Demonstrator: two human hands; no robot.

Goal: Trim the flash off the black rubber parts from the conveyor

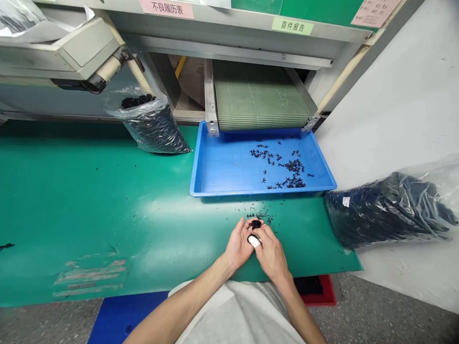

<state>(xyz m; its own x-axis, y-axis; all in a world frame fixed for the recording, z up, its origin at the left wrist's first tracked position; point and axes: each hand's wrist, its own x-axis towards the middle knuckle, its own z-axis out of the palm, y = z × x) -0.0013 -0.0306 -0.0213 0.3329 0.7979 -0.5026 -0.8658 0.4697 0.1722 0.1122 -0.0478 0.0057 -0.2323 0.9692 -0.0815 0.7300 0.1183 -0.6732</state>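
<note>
My left hand (238,244) is above the green mat, palm turned up, with its fingers curled round small black parts (256,224). The parts look rounded, but their exact kind is too small to tell. Close against it, my right hand (271,254) has its fingers bent round a small white object with a dark edge (254,241), whose kind I cannot make out. Just beyond my fingertips, little black slivers and bits (258,215) lie scattered on the mat. Behind them stands a blue tray (222,167) with many small branched black pieces (294,167) on its right side.
A green conveyor belt (261,95) ends over the tray's back edge. One clear bag of black parts (154,124) stands left of the tray; another large bag (387,210) leans at the right wall. Below the table's front edge is a red bin (330,291).
</note>
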